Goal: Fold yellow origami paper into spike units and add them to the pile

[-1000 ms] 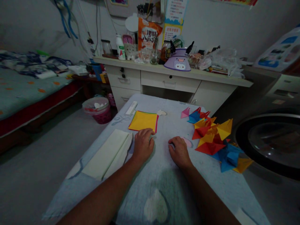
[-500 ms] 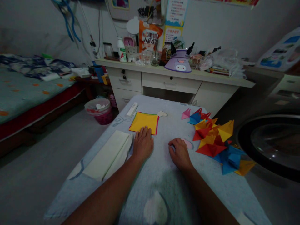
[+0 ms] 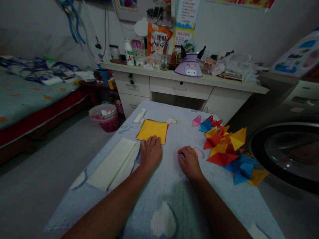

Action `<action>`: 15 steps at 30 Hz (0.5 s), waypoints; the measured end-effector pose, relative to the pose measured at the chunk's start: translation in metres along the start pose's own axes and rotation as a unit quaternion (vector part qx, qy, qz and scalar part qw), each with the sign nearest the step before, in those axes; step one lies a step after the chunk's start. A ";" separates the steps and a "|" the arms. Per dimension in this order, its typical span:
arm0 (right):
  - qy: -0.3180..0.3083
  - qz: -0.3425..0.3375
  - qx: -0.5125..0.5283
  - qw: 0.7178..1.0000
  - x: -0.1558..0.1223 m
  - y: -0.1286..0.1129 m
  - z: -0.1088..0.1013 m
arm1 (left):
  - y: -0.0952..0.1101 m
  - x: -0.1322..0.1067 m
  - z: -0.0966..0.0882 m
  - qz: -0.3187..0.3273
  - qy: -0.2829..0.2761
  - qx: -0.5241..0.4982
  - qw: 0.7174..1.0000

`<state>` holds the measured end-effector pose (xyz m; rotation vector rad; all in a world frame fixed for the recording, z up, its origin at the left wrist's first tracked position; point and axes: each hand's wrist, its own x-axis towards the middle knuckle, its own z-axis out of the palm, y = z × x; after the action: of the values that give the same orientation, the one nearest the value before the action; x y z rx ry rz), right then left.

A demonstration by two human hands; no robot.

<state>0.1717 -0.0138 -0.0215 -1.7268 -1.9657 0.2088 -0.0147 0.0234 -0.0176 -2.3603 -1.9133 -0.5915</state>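
Observation:
A stack of square paper sheets (image 3: 153, 128) lies on the cloth-covered table, yellow on top, with red and green edges peeking out. My left hand (image 3: 151, 152) rests flat with its fingertips on the near edge of this stack. To the right, my right hand (image 3: 189, 162) sits on the tablecloth with fingers loosely curled in and nothing visible in them. Beyond it is a heap of folded paper pieces with pointed tips (image 3: 222, 156), in red, yellow, blue and pink. Beside my left forearm lies a pale folded sheet (image 3: 113, 162).
A small white strip (image 3: 139, 115) lies at the table's far left corner. Behind stands a white cabinet (image 3: 179, 88) carrying jars, a bottle and a purple visor (image 3: 189, 68). A waste bin (image 3: 104, 116) is at left, a washing machine (image 3: 294, 149) at right.
Less red edge shows at the stack's lower right corner beside my left fingers. Both hands stay nearly where they were; the whole view has shifted slightly.

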 end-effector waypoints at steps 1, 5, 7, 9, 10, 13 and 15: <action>0.000 -0.001 0.000 1.000 0.000 0.000 0.000 | 0.001 0.000 -0.001 0.000 -0.002 0.003 1.000; 0.003 -0.004 0.001 1.000 0.000 0.001 0.000 | 0.004 0.005 -0.003 0.009 -0.015 0.030 0.999; 0.007 -0.007 0.001 1.000 0.000 0.002 0.001 | 0.004 0.013 -0.005 0.019 -0.033 0.040 0.998; 0.010 -0.012 -0.002 1.000 0.001 0.002 0.001 | 0.002 0.022 -0.008 0.031 -0.060 0.041 0.997; 0.010 -0.014 -0.005 1.000 0.001 0.003 0.001 | 0.000 0.027 -0.010 0.041 -0.074 0.040 0.996; 0.008 -0.014 -0.008 1.000 0.001 0.003 0.001 | -0.010 0.042 -0.015 0.081 -0.126 0.031 0.988; 0.009 -0.011 -0.005 1.000 0.000 0.003 0.001 | -0.019 0.050 -0.017 0.099 -0.142 0.024 0.985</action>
<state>0.1738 -0.0127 -0.0232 -1.7072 -1.9753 0.1768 -0.0293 0.0703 0.0101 -2.6823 -1.7295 -0.1996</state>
